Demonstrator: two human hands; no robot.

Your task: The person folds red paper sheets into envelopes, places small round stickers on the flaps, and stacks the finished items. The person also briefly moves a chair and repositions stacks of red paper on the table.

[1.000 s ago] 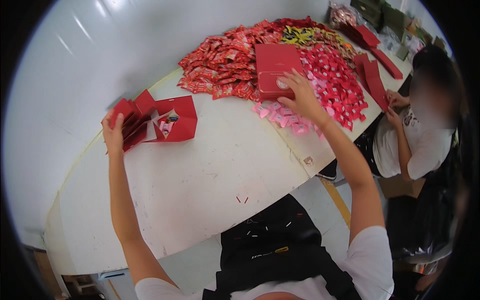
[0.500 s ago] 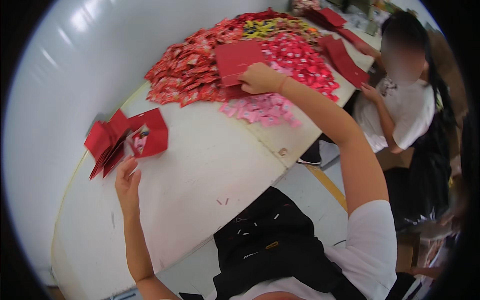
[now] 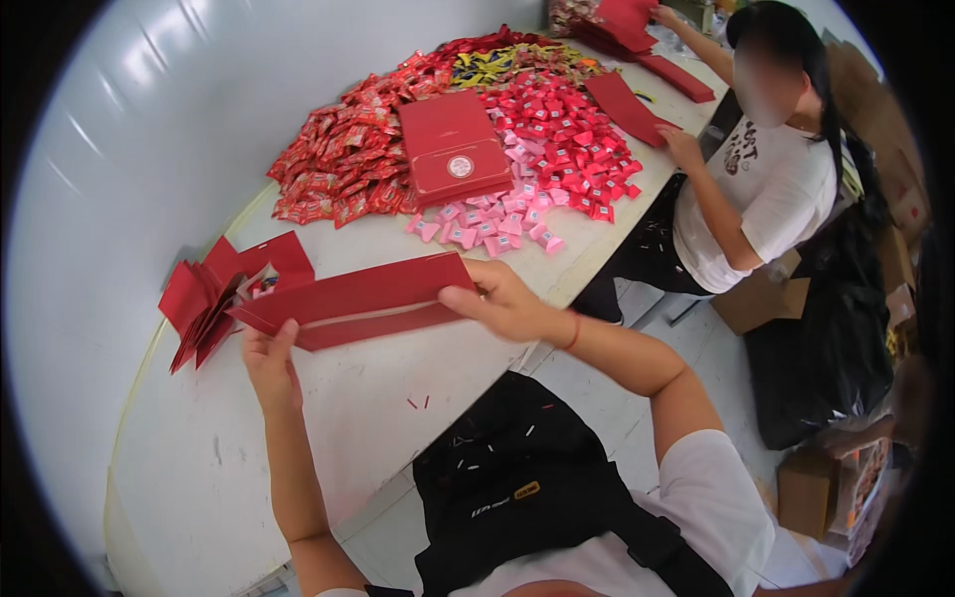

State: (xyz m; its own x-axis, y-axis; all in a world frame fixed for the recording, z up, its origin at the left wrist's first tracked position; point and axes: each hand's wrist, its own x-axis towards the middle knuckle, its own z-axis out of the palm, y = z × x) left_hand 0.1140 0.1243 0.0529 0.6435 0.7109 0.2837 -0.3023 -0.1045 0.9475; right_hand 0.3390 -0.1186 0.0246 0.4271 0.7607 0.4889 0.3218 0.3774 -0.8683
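Note:
Above the near part of the table I hold a flat, long red cardboard gift box between both hands, a pale strip showing along its lower side. My left hand pinches its left lower corner, and my right hand grips its right end with the thumb on the front. Just beyond my left hand stand several opened red boxes, bunched together, one with small wrapped pieces inside. Farther off, a stack of red boxes with a round pale emblem lies on the heap of sweets.
The white table bears heaps of orange-red packets, pink wrapped sweets, red wrapped sweets and yellow packets. At right, a co-worker holds a red piece. Cardboard boxes and a black bag lie beyond.
My right hand has come back from the stack toward me with a red box. My left hand has closed on its other end. The co-worker's far hand has risen.

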